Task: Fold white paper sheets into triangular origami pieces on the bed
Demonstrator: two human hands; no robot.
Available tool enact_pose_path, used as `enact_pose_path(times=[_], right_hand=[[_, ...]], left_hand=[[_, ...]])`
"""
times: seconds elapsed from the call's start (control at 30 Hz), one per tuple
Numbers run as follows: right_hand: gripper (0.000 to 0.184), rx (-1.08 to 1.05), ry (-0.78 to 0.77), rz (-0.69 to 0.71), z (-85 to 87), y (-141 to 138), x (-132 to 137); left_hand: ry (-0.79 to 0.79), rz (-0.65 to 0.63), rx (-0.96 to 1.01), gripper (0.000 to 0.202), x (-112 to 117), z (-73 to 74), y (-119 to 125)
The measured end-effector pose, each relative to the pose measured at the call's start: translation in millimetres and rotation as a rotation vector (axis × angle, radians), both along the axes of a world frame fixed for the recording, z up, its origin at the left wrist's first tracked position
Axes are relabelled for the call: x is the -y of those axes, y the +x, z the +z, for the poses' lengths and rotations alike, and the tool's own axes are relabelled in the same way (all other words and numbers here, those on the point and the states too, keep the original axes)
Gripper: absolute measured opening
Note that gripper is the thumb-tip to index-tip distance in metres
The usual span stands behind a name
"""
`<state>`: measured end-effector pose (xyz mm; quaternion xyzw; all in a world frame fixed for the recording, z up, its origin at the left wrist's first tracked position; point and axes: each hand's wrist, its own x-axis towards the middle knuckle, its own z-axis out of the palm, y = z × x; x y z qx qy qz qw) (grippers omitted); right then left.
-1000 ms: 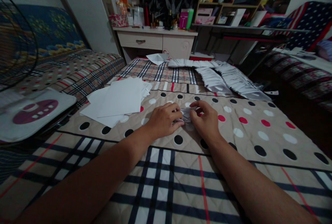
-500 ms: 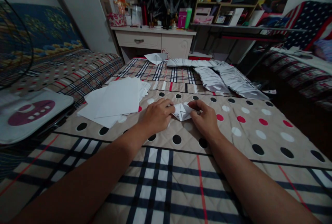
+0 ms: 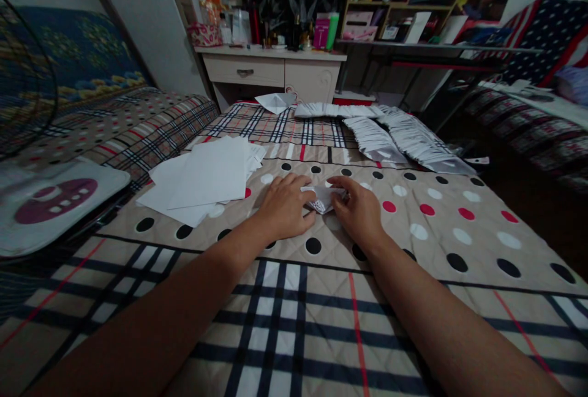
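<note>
A small white folded paper piece [image 3: 322, 199] with dark print lies on the dotted quilt [image 3: 441, 225] in the middle of the bed. My left hand [image 3: 285, 207] presses on its left side with the fingers curled over it. My right hand [image 3: 361, 212] pinches its right edge. Both hands rest low on the quilt, close together, and cover most of the paper.
A loose stack of white sheets [image 3: 206, 176] lies to the left. Rows of folded white paper pieces [image 3: 395, 136] spread across the far right of the bed, one folded piece [image 3: 275, 102] at the far edge. A fan base [image 3: 50, 201] sits left; a dresser [image 3: 271, 69] stands behind.
Both hands have stayed on the folded paper, shifting slightly; half a second ago it was more exposed between them, and now the fingers press down over it again.
</note>
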<state>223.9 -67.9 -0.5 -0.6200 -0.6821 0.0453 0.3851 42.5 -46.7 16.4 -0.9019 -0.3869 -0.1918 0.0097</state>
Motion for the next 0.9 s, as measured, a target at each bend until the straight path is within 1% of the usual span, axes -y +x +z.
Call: enact_pose_path(times=[0.07,0.13,0.2,0.3,0.5,0.67,0.77,0.9], right_hand=[[0.042,-0.077,0.034,0.061,-1.0,-0.1,-0.8],[0.04,-0.153,0.041,0.131,-2.8,0.8,-2.3],[0.035,-0.209,0.003,0.163,-4.7,2.1,-4.1],[0.03,-0.238,-0.066,0.161,-5.6,3.6,-5.6],[0.03,-0.145,-0.131,0.192,0.2,3.8,-2.6],[0.042,-0.059,-0.169,0.195,4.5,4.9,-0.7],[0.045,0.007,-0.139,0.232,6.0,5.2,-0.8],[0.044,0.117,-0.092,0.269,7.5,3.2,-0.7]], left_hand=[[-0.02,0.014,0.029,0.025,-0.2,-2.1,0.3],[-0.042,0.034,0.079,0.025,-1.1,-5.6,-0.2],[-0.053,0.047,0.126,0.025,-3.0,-9.3,-1.1],[-0.053,0.041,0.173,0.025,-6.9,-13.5,-2.3],[-0.053,-0.007,0.232,0.018,-14.9,-19.1,-6.9],[-0.078,-0.012,0.288,0.014,-18.8,-22.6,-9.4],[-0.088,-0.018,0.308,0.013,-18.6,-22.3,-9.1],[-0.095,-0.02,0.318,0.011,-17.5,-20.3,-8.7]])
